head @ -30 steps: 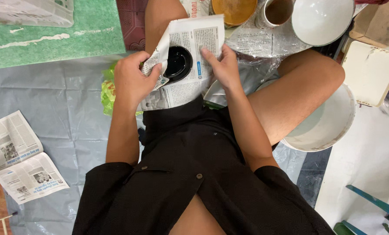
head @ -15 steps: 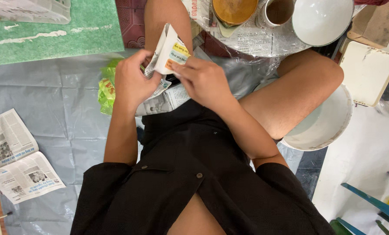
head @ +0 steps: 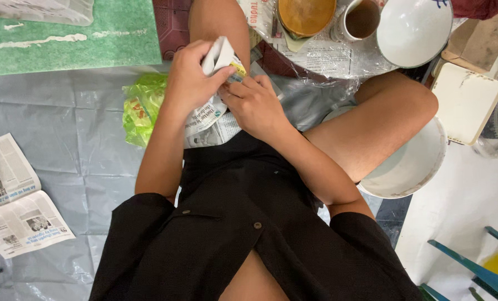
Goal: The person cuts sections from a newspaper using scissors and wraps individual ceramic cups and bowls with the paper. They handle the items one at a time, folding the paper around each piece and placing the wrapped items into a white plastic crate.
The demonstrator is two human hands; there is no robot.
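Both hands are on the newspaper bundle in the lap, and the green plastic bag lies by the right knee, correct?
Not quite. The head view shows the green bag by the left arm, not the right knee. Both the left hand and right hand do grip the newspaper bundle.

3 bowls (head: 413, 28), 1 cup (head: 361, 19), 2 newspaper sheets (head: 15, 200)

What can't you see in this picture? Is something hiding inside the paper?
1. Head view: whatever is inside the newspaper bundle is hidden by the paper and by the left hand and right hand.
2. The big white basin is partly covered by the person's leg.
3. The white bowl and orange bowl are cut off by the top edge.
4. The green plastic bag's contents are too crumpled to tell.
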